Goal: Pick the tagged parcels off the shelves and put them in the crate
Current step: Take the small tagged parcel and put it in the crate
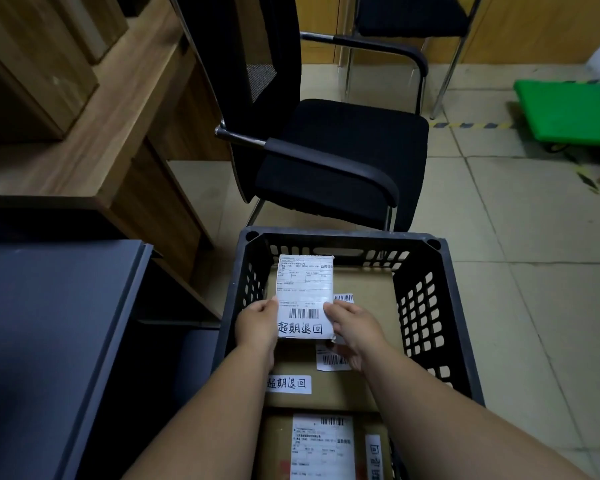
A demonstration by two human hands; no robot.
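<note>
A small white-labelled parcel (305, 289) with a barcode and handwritten characters is held inside the black perforated crate (426, 306). My left hand (257, 323) grips its left edge and my right hand (355, 332) grips its right edge. Under it lies a large brown cardboard parcel (364, 296) with barcode stickers and a handwritten white tag (288, 383). A third brown parcel (323, 445) with a printed label sits at the near end of the crate, partly hidden by my forearms.
A black office chair (326, 150) stands just beyond the crate on the tiled floor. Wooden shelving (94, 133) and a dark grey cabinet (49, 323) run along the left. A green platform cart (572, 112) is at far right.
</note>
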